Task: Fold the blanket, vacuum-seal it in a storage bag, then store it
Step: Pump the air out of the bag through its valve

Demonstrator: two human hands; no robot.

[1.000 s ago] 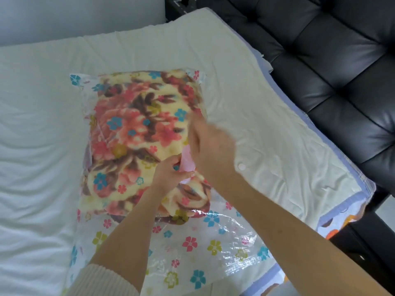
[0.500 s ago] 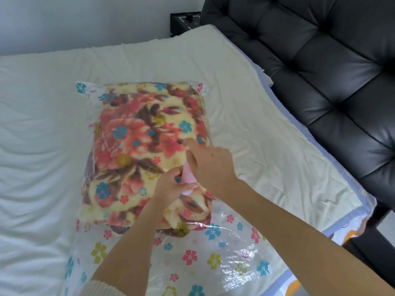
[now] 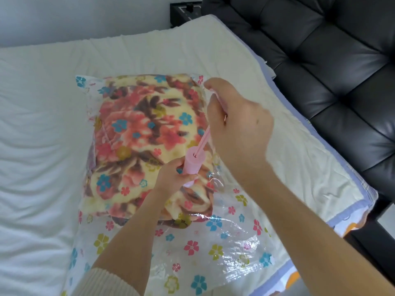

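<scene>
Floral fleece blanket (image 3: 145,135) sits in the clear flower-printed storage bag (image 3: 213,253) on the white bed (image 3: 32,146); left hand (image 3: 173,177) grips the pink pump cylinder (image 3: 193,163), base hidden; right hand (image 3: 237,124) curls its fingers round the barely visible handle (image 3: 221,102).

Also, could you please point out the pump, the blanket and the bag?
pump (image 3: 193,162): head view, pink barrel.
blanket (image 3: 139,124): head view, flowered middle.
bag (image 3: 224,251): head view, flat near end.
</scene>
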